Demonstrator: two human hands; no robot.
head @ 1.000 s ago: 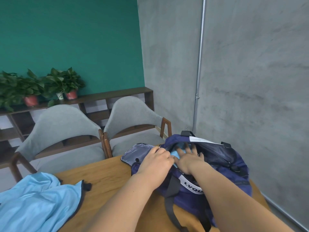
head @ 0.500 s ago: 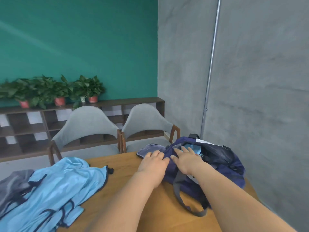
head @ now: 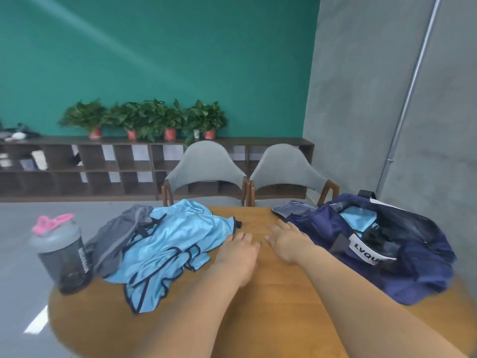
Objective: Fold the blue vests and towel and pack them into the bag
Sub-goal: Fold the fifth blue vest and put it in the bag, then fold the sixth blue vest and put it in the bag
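Blue vests [head: 175, 241] lie crumpled just at ten o'clock of my left hand [head: 238, 250]. Its fingers [head: 237, 237] are loosely bent and hold nothing, their tips close to the nearest hem. I cannot tell whether they touch the cloth. My right hand [head: 287, 241] is beside it, low over the bare desk [head: 271, 306], fingers [head: 277, 228] spread fairly wide and straight, also holding nothing. I cannot tell whether either palm rests on the wood. At three o'clock of the right hand stands the navy bag [head: 387, 244], mouth open, with a light blue folded piece [head: 358, 219] inside. Past the vests at ten o'clock the grey towel [head: 121, 231] lies bunched against them. At nine o'clock, by the desk's edge, stands a dark shaker bottle [head: 62, 254] with a pink lid.
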